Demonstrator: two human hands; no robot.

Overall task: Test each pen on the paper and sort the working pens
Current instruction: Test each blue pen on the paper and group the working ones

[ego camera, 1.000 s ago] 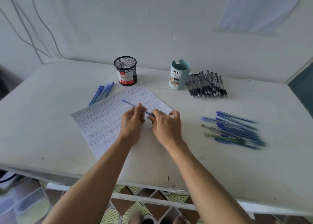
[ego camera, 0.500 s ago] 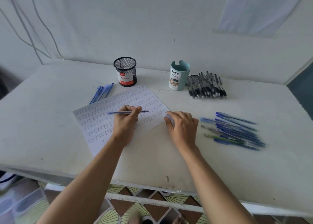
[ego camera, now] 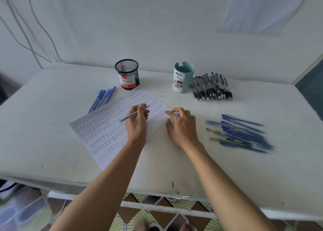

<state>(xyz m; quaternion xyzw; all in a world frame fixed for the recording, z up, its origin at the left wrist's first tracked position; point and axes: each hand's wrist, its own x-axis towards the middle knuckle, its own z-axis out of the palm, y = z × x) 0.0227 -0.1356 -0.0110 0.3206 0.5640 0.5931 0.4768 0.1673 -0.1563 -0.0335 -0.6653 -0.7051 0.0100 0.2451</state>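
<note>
Grasps slim blue plastic pen (ego camera: 130, 116) in left grip (ego camera: 137, 124), slanted over white printed paper sheet (ego camera: 104, 131) on pale desk (ego camera: 52, 108). Rests right grip (ego camera: 181, 126) at sheet's right corner; cannot tell whether clenched round anything.

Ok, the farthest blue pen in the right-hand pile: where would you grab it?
Pinch the farthest blue pen at mid-barrel, coming from above, on its far side. It lies flat at the far edge of the pile with bare table beyond it, while its near side crowds other pens, so fingers likely fit there without disturbing neighbours.
</note>
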